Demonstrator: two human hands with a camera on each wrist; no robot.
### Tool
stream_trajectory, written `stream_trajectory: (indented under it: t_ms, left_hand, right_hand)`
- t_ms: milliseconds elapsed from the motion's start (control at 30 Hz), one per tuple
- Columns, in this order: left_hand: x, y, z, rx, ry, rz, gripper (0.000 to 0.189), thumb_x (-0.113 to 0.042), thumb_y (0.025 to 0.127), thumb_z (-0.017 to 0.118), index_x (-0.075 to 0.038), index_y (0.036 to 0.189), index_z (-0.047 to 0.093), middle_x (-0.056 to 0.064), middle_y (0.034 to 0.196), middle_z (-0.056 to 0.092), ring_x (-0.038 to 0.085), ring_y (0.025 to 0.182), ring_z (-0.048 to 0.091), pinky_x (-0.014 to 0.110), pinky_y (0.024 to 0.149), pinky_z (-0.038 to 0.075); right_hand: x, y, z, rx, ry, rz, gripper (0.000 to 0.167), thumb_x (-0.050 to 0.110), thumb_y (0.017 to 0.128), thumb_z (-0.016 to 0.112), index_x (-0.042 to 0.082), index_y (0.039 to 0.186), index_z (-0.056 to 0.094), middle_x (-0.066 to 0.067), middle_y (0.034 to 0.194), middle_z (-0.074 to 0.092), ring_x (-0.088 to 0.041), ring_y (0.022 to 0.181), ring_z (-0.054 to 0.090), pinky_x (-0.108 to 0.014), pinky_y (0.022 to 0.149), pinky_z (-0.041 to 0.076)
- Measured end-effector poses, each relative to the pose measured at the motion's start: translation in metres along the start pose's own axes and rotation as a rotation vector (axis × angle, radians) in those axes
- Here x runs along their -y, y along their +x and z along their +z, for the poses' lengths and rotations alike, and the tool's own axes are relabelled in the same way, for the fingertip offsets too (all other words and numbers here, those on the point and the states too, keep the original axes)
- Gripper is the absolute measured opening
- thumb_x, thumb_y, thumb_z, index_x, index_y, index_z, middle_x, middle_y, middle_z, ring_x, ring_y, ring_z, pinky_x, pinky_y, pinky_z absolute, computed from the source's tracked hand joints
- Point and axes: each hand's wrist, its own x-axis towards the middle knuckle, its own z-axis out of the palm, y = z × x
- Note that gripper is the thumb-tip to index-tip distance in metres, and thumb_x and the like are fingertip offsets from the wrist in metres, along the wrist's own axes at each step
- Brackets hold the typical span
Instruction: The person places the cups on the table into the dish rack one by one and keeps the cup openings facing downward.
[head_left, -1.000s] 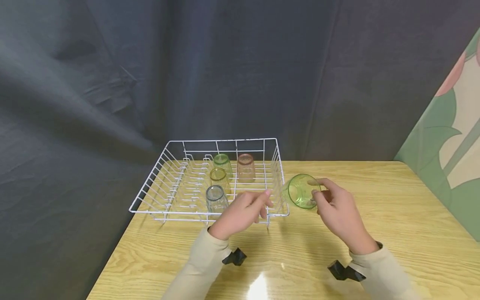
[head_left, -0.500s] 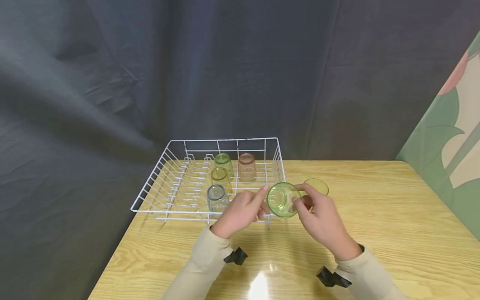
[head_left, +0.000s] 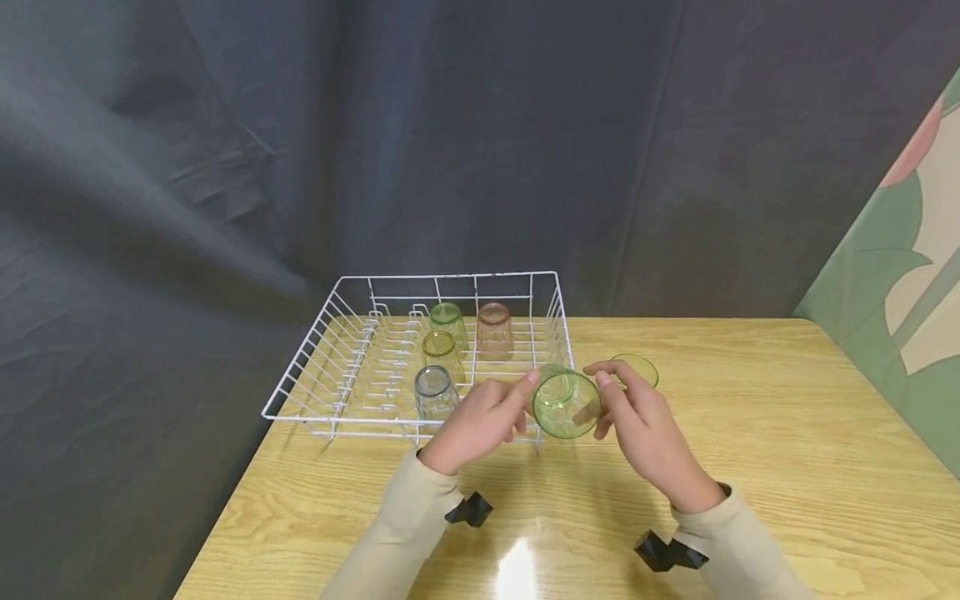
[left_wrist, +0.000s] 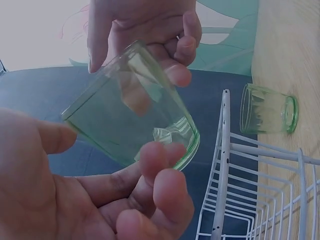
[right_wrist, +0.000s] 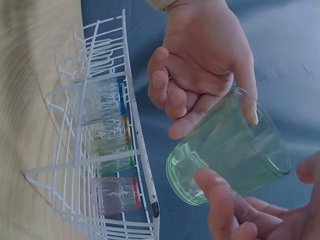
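Note:
A clear green drinking glass is between my two hands, tilted with its rim towards me, above the rack's front right corner in the head view. My left hand holds its left side, thumb at the rim and fingers along the wall. My right hand is round the right side. In the right wrist view its fingertip lies against the wall near the base, and its thumb is right at the rim. A yellow-green glass stands on the table behind the right hand.
A white wire dish rack stands on the wooden table. Inside it, upside down, are a blue-tinted glass, a yellow glass, a green glass and a pink glass. A dark curtain hangs behind.
The right hand has brought the green glass leftwards to the left hand. The glass has tipped further towards me, and the right thumb has shifted from inside it to the rim.

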Motion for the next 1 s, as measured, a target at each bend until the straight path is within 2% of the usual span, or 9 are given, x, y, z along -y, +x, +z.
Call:
stream_trajectory:
  t_ms: [100,133,367,600,767,1000]
  left_hand:
    - [-0.0007,-0.0002,-0.0007,0.018,0.021,0.012,0.067,-0.058,0.105,0.030,-0.008,0.101,0.075,-0.001,0.071,0.065,0.015,0.055,0.059,0.030,0.051,0.046]
    - [-0.0012,-0.0004,-0.0011,0.022,0.027,0.015,0.065,-0.057,0.105,0.031,-0.009,0.101,0.075,-0.001,0.072,0.065,0.015,0.055,0.059,0.030,0.051,0.046]
    - [-0.0022,-0.0015,-0.0019,0.034,0.051,0.028,0.065,-0.057,0.104,0.035,-0.008,0.084,0.071,0.002,0.073,0.065,0.013,0.053,0.056,0.030,0.054,0.046]
    - [-0.0022,-0.0007,-0.0010,0.013,0.026,-0.030,0.069,-0.061,0.104,0.030,-0.008,0.105,0.073,-0.001,0.078,0.066,0.016,0.059,0.060,0.033,0.055,0.049]
    - [-0.0019,-0.0004,-0.0011,0.001,0.028,-0.049,0.071,-0.062,0.103,0.029,-0.007,0.091,0.072,0.000,0.078,0.067,0.016,0.061,0.063,0.034,0.058,0.050]
    - [-0.0009,0.0008,-0.0004,-0.013,0.026,-0.052,0.070,-0.064,0.102,0.031,-0.010,0.082,0.070,0.002,0.073,0.066,0.017,0.059,0.063,0.033,0.057,0.048]
  right_hand:
    - [-0.0012,0.0023,-0.0030,0.037,0.061,0.035,0.042,0.036,0.110,0.034,0.004,0.130,0.052,-0.006,0.074,0.070,-0.022,0.058,0.063,-0.030,0.047,0.046]
    - [-0.0017,0.0030,-0.0037,0.048,0.075,0.047,0.043,0.037,0.110,0.033,0.003,0.131,0.051,-0.007,0.074,0.071,-0.021,0.058,0.063,-0.030,0.045,0.045]
    - [-0.0035,0.0050,-0.0041,0.084,0.106,0.091,0.042,0.037,0.109,0.039,0.003,0.133,0.047,-0.009,0.076,0.073,-0.020,0.055,0.063,-0.030,0.040,0.041]
    - [-0.0038,0.0047,-0.0022,0.105,0.086,0.097,0.042,0.035,0.107,0.048,0.003,0.135,0.046,-0.011,0.080,0.074,-0.021,0.058,0.063,-0.031,0.045,0.040]
    - [-0.0011,0.0033,-0.0027,0.112,0.047,0.090,0.042,0.033,0.105,0.051,0.005,0.136,0.047,-0.008,0.079,0.073,-0.019,0.060,0.062,-0.031,0.056,0.042]
    - [0.0014,0.0012,0.0001,0.138,0.015,0.089,0.047,0.035,0.102,0.058,0.008,0.138,0.046,-0.002,0.080,0.072,-0.020,0.064,0.061,-0.030,0.056,0.044]
